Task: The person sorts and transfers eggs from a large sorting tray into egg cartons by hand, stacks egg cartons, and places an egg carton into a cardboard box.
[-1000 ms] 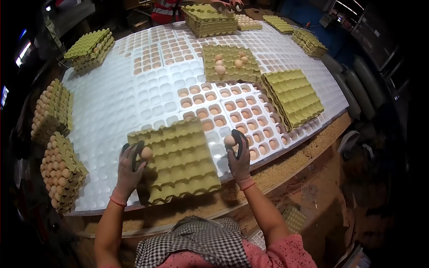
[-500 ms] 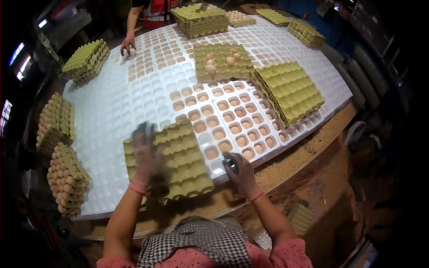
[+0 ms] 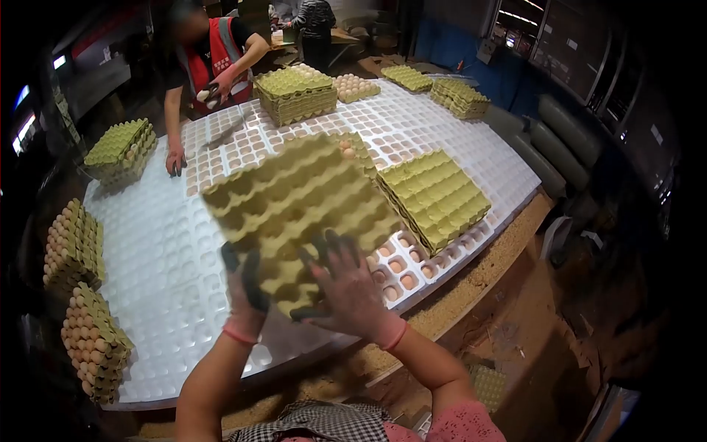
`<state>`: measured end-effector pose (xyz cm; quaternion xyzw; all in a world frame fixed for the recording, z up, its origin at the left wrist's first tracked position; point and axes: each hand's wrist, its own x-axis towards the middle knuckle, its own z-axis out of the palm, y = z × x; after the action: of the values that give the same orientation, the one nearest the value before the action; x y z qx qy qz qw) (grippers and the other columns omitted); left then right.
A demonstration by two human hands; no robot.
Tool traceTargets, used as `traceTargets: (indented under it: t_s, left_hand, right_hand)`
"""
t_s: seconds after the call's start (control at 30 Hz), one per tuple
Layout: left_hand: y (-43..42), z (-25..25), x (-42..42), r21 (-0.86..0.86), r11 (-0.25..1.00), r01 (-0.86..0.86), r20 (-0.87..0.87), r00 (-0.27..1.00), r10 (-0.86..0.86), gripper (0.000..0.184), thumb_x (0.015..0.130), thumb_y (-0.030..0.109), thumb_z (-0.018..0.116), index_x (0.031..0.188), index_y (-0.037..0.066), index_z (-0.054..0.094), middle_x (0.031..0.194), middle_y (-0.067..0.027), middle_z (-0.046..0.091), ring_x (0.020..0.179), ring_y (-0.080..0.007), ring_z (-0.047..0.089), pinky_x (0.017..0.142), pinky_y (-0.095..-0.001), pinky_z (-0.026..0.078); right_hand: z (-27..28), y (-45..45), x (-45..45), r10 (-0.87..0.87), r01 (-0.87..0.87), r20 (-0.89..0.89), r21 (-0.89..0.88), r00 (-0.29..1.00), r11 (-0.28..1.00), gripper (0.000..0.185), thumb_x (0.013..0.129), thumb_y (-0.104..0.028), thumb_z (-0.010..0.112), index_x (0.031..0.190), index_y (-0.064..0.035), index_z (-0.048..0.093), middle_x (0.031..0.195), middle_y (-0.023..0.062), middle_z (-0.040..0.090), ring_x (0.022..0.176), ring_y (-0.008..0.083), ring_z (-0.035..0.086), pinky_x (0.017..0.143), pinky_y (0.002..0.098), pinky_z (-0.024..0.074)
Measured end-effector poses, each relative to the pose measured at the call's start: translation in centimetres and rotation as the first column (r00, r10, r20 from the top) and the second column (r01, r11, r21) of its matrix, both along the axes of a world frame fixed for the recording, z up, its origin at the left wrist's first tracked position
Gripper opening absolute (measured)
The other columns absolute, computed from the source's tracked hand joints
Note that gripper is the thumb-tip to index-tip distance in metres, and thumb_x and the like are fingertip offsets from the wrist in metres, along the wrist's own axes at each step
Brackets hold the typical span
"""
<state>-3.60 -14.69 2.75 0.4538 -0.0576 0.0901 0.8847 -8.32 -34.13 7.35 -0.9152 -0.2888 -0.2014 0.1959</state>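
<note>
A greenish-yellow egg tray (image 3: 298,202) is lifted above the white moulded trays, its surface slightly blurred. My left hand (image 3: 247,291) grips its near left edge, thumb side against the cardboard. Near its right corner, my right hand (image 3: 346,291) holds it with fingers spread over the top and thumb at the edge. Both hands wear thin gloves with dark fingertips. Partly covered by the lifted tray, brown eggs (image 3: 409,281) sit in white cells to the right. Behind it, another egg tray (image 3: 359,156) shows with a loose egg on it.
Stacked egg trays (image 3: 434,195) rest right of my hands. More stacks (image 3: 294,103) stand at the back. Egg-filled trays (image 3: 88,342) are piled at the left edge. A co-worker in a red vest (image 3: 221,59) reaches over the far left side. Sawdust (image 3: 471,287) lines the front edge.
The egg tray that lay at the front has been raised and moved away from me, now held in both hands. My right hand has come over to it. The view has shifted upward.
</note>
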Motion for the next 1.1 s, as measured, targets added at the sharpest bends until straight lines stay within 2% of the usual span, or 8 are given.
traceTargets:
  t_s: [0.07, 0.2, 0.4, 0.7, 0.8, 0.9, 1.0, 1.1]
  left_hand:
    - [-5.4, 0.7, 3.0, 0.734, 0.417, -0.537, 0.599, 0.8, -0.024, 0.038, 0.085, 0.003, 0.058, 0.123, 0.002, 0.058, 0.13, -0.0225, 0.051, 0.119, -0.0393, 0.049, 0.099, -0.0432, 0.044]
    - [-13.5, 1.2, 7.5, 0.814, 0.573, -0.097, 0.336, 0.883, -0.329, 0.057, 0.091, 0.02, 0.063, 0.139, 0.001, 0.038, 0.147, -0.0224, 0.032, 0.133, -0.0368, 0.036, 0.107, -0.0401, 0.038]
    - [-7.6, 1.2, 0.9, 0.466, 0.725, 0.507, -0.294, 0.862, -0.414, 0.074, 0.096, 0.025, 0.062, 0.151, 0.0, 0.021, 0.149, -0.0149, 0.035, 0.131, -0.0228, 0.042, 0.107, -0.0324, 0.039]
    - [25.9, -7.8, -17.4, 0.43, 0.815, -0.389, -0.459, 0.683, 0.568, 0.051, 0.096, 0.018, 0.058, 0.143, 0.007, 0.041, 0.135, -0.0049, 0.047, 0.116, -0.0131, 0.052, 0.098, -0.0295, 0.044]
    - [34.4, -7.8, -24.0, 0.466, 0.616, -0.636, -0.224, 0.589, 0.777, 0.05, 0.096, 0.022, 0.06, 0.141, 0.007, 0.045, 0.132, -0.0032, 0.05, 0.114, -0.0146, 0.052, 0.096, -0.0302, 0.044]
    - [40.7, -6.8, -27.7, 0.395, 0.487, -0.779, -0.08, 0.498, 0.863, 0.052, 0.096, 0.014, 0.058, 0.144, 0.004, 0.039, 0.139, -0.0067, 0.043, 0.125, -0.0187, 0.045, 0.104, -0.031, 0.04]
    - [48.6, -7.9, -29.3, 0.385, 0.344, -0.857, 0.057, 0.394, 0.918, 0.053, 0.096, 0.009, 0.057, 0.143, -0.001, 0.036, 0.143, -0.0108, 0.038, 0.129, -0.0228, 0.042, 0.107, -0.034, 0.037]
    - [57.9, -12.2, -31.0, 0.798, -0.37, -0.475, 0.473, 0.115, 0.873, 0.054, 0.096, 0.012, 0.059, 0.143, -0.002, 0.037, 0.143, -0.0145, 0.039, 0.126, -0.0252, 0.043, 0.105, -0.0365, 0.038]
  right_hand:
    - [-0.2, -1.1, 0.7, 0.033, -0.032, 0.069, -0.023, 0.997, 0.999, 0.08, 0.076, -0.045, 0.074, 0.139, -0.0074, 0.044, 0.136, 0.0268, 0.041, 0.129, 0.0419, 0.039, 0.111, 0.0592, 0.0274]
    - [-1.5, -10.3, 4.9, -0.423, 0.494, 0.354, -0.137, 0.834, 0.859, 0.053, 0.08, -0.023, 0.067, 0.13, -0.0143, 0.053, 0.128, 0.0229, 0.046, 0.125, 0.0389, 0.043, 0.105, 0.0612, 0.0332]
    - [-12.7, -25.8, 10.4, -0.499, 0.503, 0.109, -0.346, 0.86, 0.792, 0.05, 0.086, -0.032, 0.063, 0.132, -0.0157, 0.053, 0.139, 0.0233, 0.045, 0.132, 0.0413, 0.038, 0.109, 0.0563, 0.0304]
    - [-17.0, -30.0, 12.6, -0.503, 0.471, -0.269, -0.177, 0.821, 0.864, 0.048, 0.091, -0.028, 0.061, 0.133, -0.0055, 0.053, 0.143, 0.0257, 0.043, 0.128, 0.0424, 0.045, 0.104, 0.0473, 0.0407]
    - [-16.3, -28.3, 17.3, -0.83, 0.554, -0.043, -0.725, 0.556, 0.408, 0.062, 0.093, -0.038, 0.058, 0.142, -0.0043, 0.043, 0.148, 0.0222, 0.039, 0.126, 0.0428, 0.047, 0.107, 0.0527, 0.0348]
    - [-12.2, -12.6, 16.2, -0.662, 0.73, 0.318, -0.391, 0.679, 0.561, 0.059, 0.094, -0.039, 0.056, 0.141, -0.0062, 0.042, 0.144, 0.0209, 0.044, 0.132, 0.04, 0.041, 0.107, 0.0515, 0.0347]
    - [-7.5, 10.1, 12.0, -0.049, 0.047, -0.08, -0.024, 0.996, 0.999, 0.047, 0.09, -0.022, 0.063, 0.132, -0.0049, 0.051, 0.131, 0.0193, 0.056, 0.119, 0.0389, 0.054, 0.099, 0.0423, 0.0443]
    - [-7.6, 29.9, 7.4, 0.323, -0.319, -0.275, 0.063, 0.905, 0.946, 0.042, 0.088, -0.028, 0.064, 0.124, -0.0074, 0.058, 0.124, 0.0166, 0.061, 0.109, 0.036, 0.061, 0.091, 0.0424, 0.0493]
